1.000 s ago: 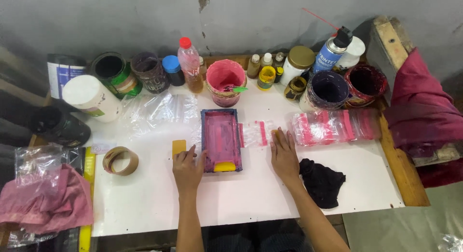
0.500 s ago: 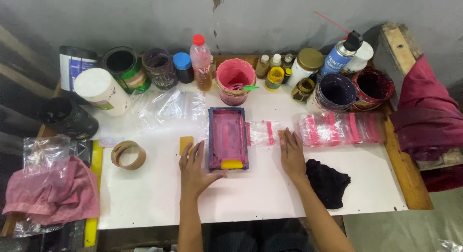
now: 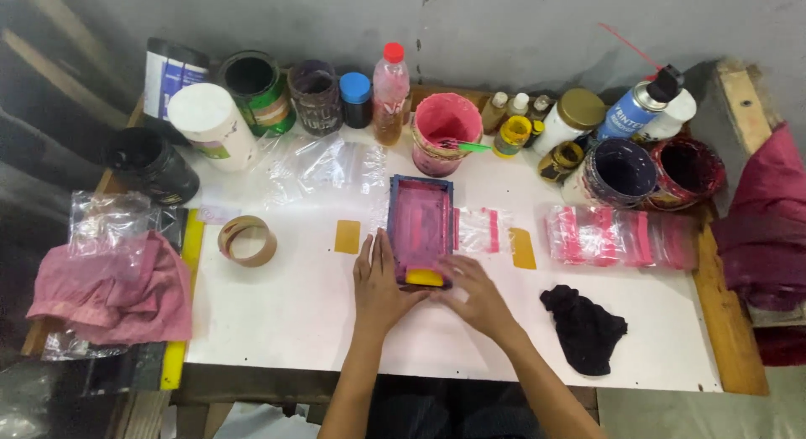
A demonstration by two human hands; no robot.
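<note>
Right hand (image 3: pixel 474 292) now at pink-inked frame (image 3: pixel 420 225), fingers flat, on white table (image 3: pixel 294 313), grey wall behind.

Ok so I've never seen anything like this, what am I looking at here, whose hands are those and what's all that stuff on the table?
This is one picture from a camera worn on a person's head, looking down at their own two bare hands; there is no machine. The left hand lies flat beside a small pink-stained printing frame on the white table. The right hand touches the frame's near end by a yellow squeegee. A clear bag with a pink strip pokes out beside the frame. Along the wall stand paint tubs and bottles, including a pink paint tub. A tape roll, a pink cloth and a black rag lie around.
</note>
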